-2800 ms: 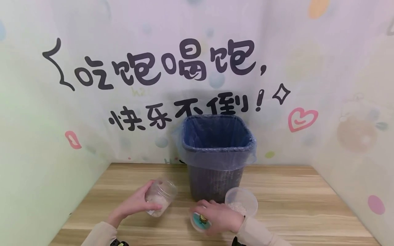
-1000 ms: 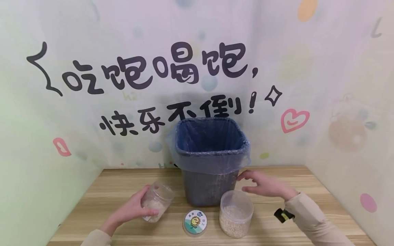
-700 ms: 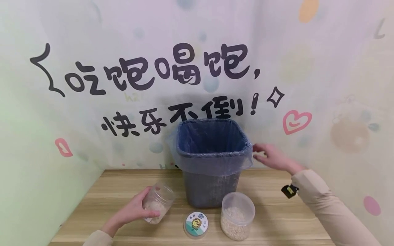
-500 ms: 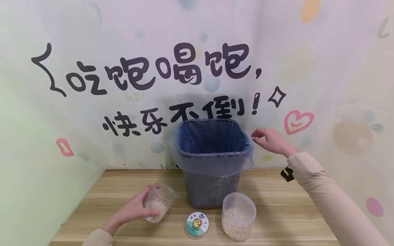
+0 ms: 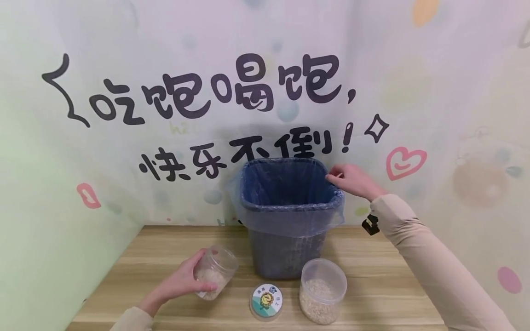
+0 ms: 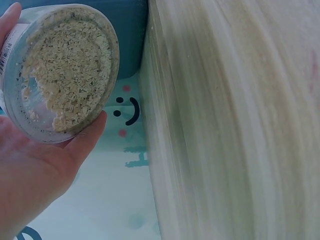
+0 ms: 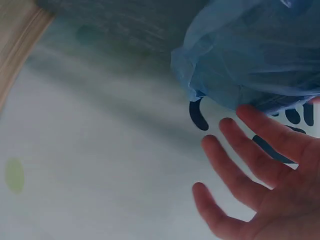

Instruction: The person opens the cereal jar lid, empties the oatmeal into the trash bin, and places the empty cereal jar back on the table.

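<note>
My left hand grips a clear plastic jar, tilted with its open mouth toward the upper right. Pale flakes that look like oats lie against its bottom in the left wrist view. My right hand is at the right rim of a dark bin, lined with a translucent blue bag. In the right wrist view its fingers are spread, nearly straight, with the forefinger tip right at the bag's folded edge; the thumb is mostly out of view.
In front of the bin, a round lid with a sunflower picture lies on the wooden table. To its right stands an uncovered clear tub, part filled with oat-like flakes. A printed wall rises behind.
My right hand has left the lid, swung out to the right past the tub, and risen to the bin's right rim. My left hand still holds the tilted jar in nearly the same place.
</note>
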{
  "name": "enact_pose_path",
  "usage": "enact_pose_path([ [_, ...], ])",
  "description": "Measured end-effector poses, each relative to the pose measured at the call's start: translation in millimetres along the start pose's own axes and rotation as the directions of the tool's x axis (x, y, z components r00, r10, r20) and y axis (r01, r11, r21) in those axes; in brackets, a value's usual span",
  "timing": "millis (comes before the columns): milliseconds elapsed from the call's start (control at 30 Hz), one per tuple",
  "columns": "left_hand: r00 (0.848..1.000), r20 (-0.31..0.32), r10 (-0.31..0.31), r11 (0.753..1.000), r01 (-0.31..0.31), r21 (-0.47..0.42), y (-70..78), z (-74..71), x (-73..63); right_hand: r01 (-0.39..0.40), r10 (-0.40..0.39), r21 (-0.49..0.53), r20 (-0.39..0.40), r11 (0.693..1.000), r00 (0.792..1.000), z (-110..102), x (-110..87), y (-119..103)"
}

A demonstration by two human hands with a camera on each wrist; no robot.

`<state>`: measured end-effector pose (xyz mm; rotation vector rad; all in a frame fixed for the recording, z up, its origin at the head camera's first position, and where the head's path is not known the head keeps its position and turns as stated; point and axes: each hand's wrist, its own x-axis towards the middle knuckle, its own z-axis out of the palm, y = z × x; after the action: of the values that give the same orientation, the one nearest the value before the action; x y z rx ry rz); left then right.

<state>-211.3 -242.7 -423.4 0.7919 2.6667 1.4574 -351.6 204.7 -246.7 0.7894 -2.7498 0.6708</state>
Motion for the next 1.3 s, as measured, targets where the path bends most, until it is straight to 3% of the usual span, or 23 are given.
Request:
enact_pose_path([
  [200,1.000,0.006,-0.028,1.000,0.028,-0.008,3.5,0.0,1.7,-0.056,0.056,0.072,0.004,0.996,0.998,2,-4.1,0],
  [400,0.994,-0.081,-0.066,0.998,0.066,-0.010,12.9,-5.9,5.6,-0.138,0.143,0.138,-0.025,0.981,0.989,7,-6.8,-7],
  [567,0.992,-0.119,-0.039,0.998,0.034,-0.043,17.3,-9.1,8.4,-0.206,0.216,0.151,-0.051,0.967,0.975,9,-10.4,-14],
  [800,0.981,-0.185,-0.062,0.998,0.060,-0.014,28.6,-15.9,14.3,-0.212,0.223,0.145,-0.070,0.967,0.972,9,-11.4,-19],
  [1133,0.958,-0.285,-0.021,1.000,0.025,0.009,44.5,-30.5,35.1,-0.212,0.223,0.140,-0.074,0.967,0.972,9,-11.3,-21],
  [1300,0.948,-0.318,-0.009,0.997,0.034,0.073,53.9,-35.9,42.7,-0.217,0.227,0.136,-0.067,0.967,0.971,11,-11.6,-20],
])
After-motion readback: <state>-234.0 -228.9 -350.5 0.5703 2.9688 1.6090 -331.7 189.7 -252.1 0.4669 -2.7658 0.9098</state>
